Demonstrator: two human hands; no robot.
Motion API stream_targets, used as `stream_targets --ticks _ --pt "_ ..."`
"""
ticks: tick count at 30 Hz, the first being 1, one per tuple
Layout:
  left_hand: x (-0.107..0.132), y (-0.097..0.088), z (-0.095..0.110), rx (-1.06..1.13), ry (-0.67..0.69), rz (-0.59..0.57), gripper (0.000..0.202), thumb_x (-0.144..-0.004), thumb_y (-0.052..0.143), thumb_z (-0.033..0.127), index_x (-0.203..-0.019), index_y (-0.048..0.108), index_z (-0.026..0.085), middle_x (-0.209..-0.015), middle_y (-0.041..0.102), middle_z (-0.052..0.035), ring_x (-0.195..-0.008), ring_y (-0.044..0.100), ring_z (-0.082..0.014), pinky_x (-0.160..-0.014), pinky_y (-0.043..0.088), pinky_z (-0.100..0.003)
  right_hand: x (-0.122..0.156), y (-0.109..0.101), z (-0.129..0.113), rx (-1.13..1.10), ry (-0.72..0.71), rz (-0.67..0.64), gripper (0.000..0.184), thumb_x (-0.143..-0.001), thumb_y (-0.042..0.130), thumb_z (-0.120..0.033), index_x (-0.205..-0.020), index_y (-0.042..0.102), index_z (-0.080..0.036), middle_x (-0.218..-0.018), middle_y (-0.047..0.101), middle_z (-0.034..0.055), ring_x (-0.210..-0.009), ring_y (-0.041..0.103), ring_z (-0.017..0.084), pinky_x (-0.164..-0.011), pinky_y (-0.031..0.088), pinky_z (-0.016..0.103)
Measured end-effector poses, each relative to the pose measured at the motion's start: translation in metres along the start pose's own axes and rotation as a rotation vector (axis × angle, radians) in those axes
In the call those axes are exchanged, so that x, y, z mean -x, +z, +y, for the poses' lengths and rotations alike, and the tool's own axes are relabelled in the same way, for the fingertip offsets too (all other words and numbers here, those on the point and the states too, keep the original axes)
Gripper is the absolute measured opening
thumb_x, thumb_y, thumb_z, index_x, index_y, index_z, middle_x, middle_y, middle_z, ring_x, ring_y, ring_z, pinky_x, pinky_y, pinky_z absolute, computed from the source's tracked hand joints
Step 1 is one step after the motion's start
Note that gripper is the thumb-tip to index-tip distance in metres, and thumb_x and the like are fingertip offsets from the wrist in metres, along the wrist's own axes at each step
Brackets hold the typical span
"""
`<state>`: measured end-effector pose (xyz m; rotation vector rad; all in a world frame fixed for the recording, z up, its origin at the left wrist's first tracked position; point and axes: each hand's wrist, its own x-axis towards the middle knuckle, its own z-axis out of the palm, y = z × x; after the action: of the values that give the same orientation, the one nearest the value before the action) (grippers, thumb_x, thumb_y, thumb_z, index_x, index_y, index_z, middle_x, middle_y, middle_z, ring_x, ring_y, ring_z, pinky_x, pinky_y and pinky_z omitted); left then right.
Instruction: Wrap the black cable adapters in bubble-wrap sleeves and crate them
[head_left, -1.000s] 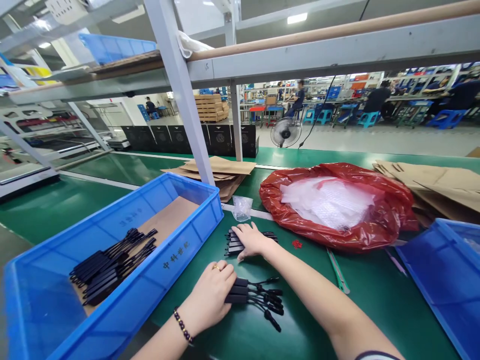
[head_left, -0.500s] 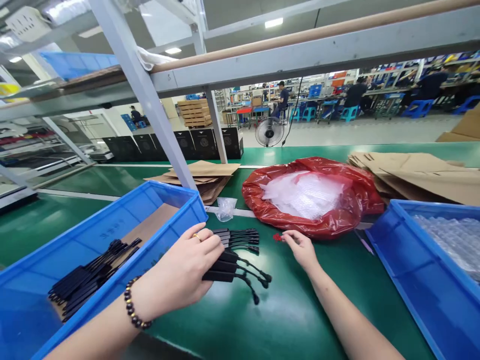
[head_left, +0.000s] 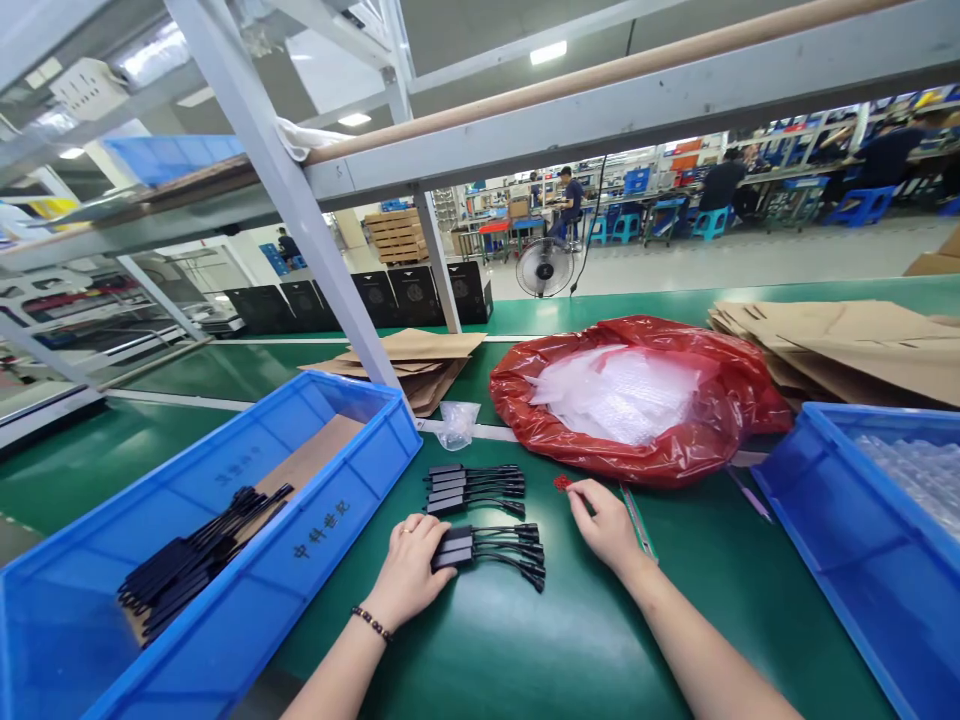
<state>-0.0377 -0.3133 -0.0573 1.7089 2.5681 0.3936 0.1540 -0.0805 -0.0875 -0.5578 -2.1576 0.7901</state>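
Note:
My left hand (head_left: 412, 570) rests on the green table, fingers curled over the block ends of a near bundle of black adapter cables (head_left: 495, 550). A second bundle of the same cables (head_left: 472, 485) lies just beyond it. My right hand (head_left: 607, 525) sits to the right of the bundles, its fingertips pinching at a small red tie (head_left: 562, 483) on the mat. A red bag (head_left: 637, 410) full of clear plastic sleeves lies just behind that hand.
A blue bin (head_left: 225, 530) on the left holds more black cables on cardboard. Another blue bin (head_left: 877, 540) with clear bags stands at right. Flat cardboard stacks (head_left: 420, 360) lie behind, and a slanted metal post (head_left: 300, 220) rises by the left bin. People sit at far benches.
My left hand brought the near cable bundle down flat onto the table, closer to me. My right hand left the far bundle and moved right to the red tie.

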Motion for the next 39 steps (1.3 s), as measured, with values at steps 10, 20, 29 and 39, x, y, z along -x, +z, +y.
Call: stream_targets --ticks 10,20,29,39 --pt "-0.019 0.013 -0.013 -0.01 -0.138 0.128 0.059 -0.061 0.058 0.021 -0.118 0.043 0.017 -0.128 0.04 -0.0137 -0.127 0.027 -0.0323 -0.101 0.027 -0.049 0.029 0.039 -0.041 0.344 -0.342 -0.308 0.039 -0.081 0.046 -0.025 -0.118 0.052 -0.019 -0.125 0.05 0.0141 -0.113 0.046 0.029 -0.091 0.037 0.048" --pt "-0.058 0.006 -0.038 0.116 -0.055 -0.224 0.116 -0.047 0.07 0.033 -0.141 0.003 0.016 -0.149 -0.006 -0.0164 -0.134 -0.008 -0.0329 -0.107 0.012 -0.049 -0.002 0.108 -0.074 0.626 -0.109 -0.524 0.095 -0.069 0.052 -0.061 -0.137 0.024 -0.001 -0.144 0.012 0.0231 -0.134 0.003 0.035 -0.104 -0.002 0.057" --pt "-0.086 0.01 -0.044 0.233 -0.011 -0.209 0.118 -0.044 0.074 0.038 -0.141 0.013 0.011 -0.148 0.0 -0.0182 -0.135 -0.007 -0.0321 -0.109 0.005 -0.046 -0.061 0.118 -0.049 0.499 -0.019 -0.677 0.118 -0.052 0.058 -0.069 -0.138 0.018 0.0 -0.145 0.008 0.0244 -0.134 -0.001 0.034 -0.103 -0.011 0.054" --pt "-0.114 0.035 -0.057 1.455 -0.242 0.333 0.078 -0.08 0.019 0.065 -0.142 0.007 0.018 -0.147 0.022 -0.01 -0.135 0.017 -0.0217 -0.11 0.014 -0.039 -0.09 0.168 -0.051 -0.59 0.549 -0.129 0.098 -0.071 0.027 -0.075 -0.139 0.021 -0.006 -0.145 0.019 0.0116 -0.133 0.019 0.022 -0.109 0.018 0.035"
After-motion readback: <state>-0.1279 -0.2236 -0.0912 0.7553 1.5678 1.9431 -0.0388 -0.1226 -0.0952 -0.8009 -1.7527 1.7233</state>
